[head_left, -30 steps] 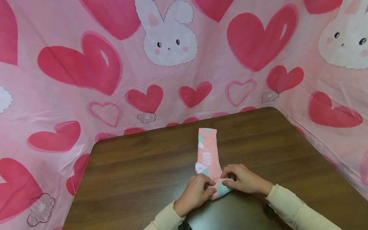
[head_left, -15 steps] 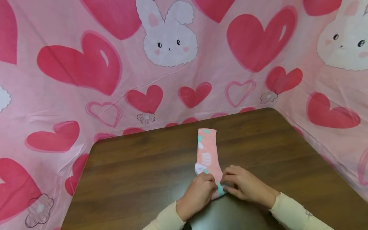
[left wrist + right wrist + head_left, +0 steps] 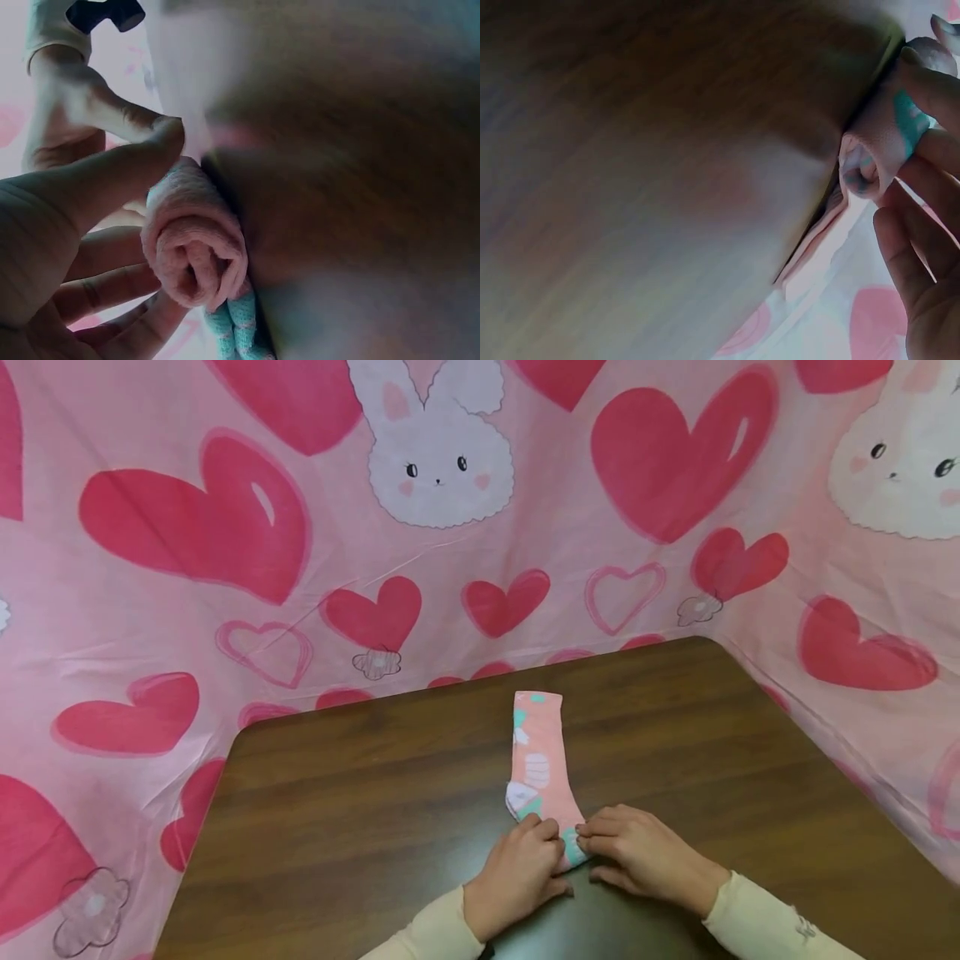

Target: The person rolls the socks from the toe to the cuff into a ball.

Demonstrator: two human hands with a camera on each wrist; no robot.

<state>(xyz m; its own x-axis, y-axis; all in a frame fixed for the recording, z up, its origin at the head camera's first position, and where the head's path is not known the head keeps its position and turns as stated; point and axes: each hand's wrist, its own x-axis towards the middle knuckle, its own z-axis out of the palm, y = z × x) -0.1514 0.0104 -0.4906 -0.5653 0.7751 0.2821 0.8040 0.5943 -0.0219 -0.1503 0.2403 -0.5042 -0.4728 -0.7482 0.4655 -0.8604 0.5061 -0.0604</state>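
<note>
Holding sock (image 3: 551, 743) by its rolled end | left hand (image 3: 517, 872): half closed round left side | right hand (image 3: 652, 853): loosely curled round right side | table (image 3: 337, 802): underneath

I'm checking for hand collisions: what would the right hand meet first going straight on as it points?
The pink sock's rolled end, which the right hand appears to touch; beyond it seems to come the left hand, though depth is hard to judge.
</note>
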